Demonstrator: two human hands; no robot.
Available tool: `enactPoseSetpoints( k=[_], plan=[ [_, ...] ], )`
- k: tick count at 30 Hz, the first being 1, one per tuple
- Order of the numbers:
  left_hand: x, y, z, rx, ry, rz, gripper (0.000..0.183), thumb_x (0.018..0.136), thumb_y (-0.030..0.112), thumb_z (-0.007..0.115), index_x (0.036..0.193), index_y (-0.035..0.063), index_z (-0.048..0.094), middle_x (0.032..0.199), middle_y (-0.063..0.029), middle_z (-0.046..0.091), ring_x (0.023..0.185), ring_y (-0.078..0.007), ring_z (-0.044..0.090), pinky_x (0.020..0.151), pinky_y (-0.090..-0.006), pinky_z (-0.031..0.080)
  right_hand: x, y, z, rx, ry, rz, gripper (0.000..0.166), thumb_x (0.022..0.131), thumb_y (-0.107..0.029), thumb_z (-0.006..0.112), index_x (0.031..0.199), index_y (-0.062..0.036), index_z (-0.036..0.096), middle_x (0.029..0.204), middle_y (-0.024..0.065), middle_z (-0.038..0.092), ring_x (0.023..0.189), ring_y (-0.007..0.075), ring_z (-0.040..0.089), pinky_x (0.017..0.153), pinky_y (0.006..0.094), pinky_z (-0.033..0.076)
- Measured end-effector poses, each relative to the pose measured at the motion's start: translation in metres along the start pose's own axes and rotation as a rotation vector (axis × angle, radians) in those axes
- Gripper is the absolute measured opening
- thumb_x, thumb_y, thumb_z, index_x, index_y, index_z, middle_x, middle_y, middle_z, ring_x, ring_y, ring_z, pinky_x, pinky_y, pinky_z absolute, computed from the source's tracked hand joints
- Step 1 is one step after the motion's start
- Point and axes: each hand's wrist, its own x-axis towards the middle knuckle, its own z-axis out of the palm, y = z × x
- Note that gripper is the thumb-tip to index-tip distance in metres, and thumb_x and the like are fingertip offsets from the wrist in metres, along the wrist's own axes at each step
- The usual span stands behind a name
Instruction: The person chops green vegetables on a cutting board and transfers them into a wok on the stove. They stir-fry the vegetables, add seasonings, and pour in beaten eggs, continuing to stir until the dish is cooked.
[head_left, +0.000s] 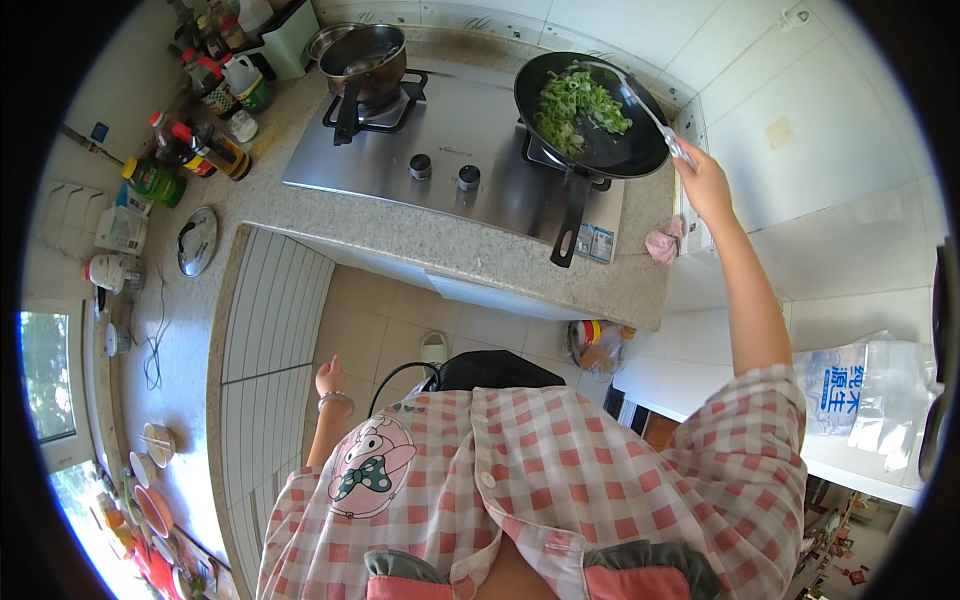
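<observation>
My right hand (705, 180) is closed around the handle of a cooking spatula (646, 103). The spatula slants over the right rim of a black frying pan (637, 154), its far end reaching the chopped green vegetables (574, 105). These are heaped on the left and middle of the pan, leaving dark bottom showing at right. The pan sits on the right burner, its long black handle (574, 217) pointing towards me. My left hand (330, 377), a bracelet at its wrist, hangs low beside the cabinet front. I see nothing in it, but its finger position is unclear.
A saucepan (364, 64) stands on the left burner of the steel gas hob (360, 161). Sauce bottles (221, 150) crowd the left corner, with a glass lid (198, 241) nearby. A pink cloth (664, 240) lies right of the hob. Bowls (159, 444) stand at lower left.
</observation>
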Motion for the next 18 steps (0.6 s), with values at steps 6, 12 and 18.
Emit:
enactPoseSetpoints(
  k=[6,12,18],
  plan=[
    [-0.001,-0.022,-0.007,0.073,-0.01,0.042,0.034,0.076,0.033,0.062,0.062,0.0024,0.055,0.051,-0.0009,0.045,0.049,-0.0097,0.038,0.046,-0.0291,0.034,-0.02,-0.03,-0.014,-0.061,-0.213,0.102,0.033,0.08,-0.02,0.057,0.112,-0.0114,0.057,0.089,0.0124,0.063,0.077,0.0196,0.059,0.071,0.028,0.044],
    [-0.025,-0.086,-0.069,0.358,0.112,-0.074,0.036,0.075,0.034,0.063,0.066,-0.0011,0.059,0.055,-0.0064,0.054,0.051,-0.0136,0.045,0.05,-0.0321,0.039,-0.048,-0.067,-0.148,-0.141,-0.437,0.108,0.033,0.081,-0.009,0.055,0.113,-0.0026,0.055,0.099,0.008,0.062,0.085,0.0118,0.055,0.076,0.0244,0.042],
    [-0.035,-0.104,-0.066,0.398,0.137,-0.062,0.037,0.073,0.034,0.061,0.066,-0.0026,0.059,0.056,-0.0097,0.055,0.051,-0.017,0.049,0.052,-0.0341,0.04,-0.076,-0.038,-0.043,0.087,-0.405,0.012,0.033,0.081,-0.013,0.055,0.114,-0.0101,0.055,0.084,0.0113,0.064,0.073,0.0168,0.059,0.065,0.0296,0.045]
  ],
)
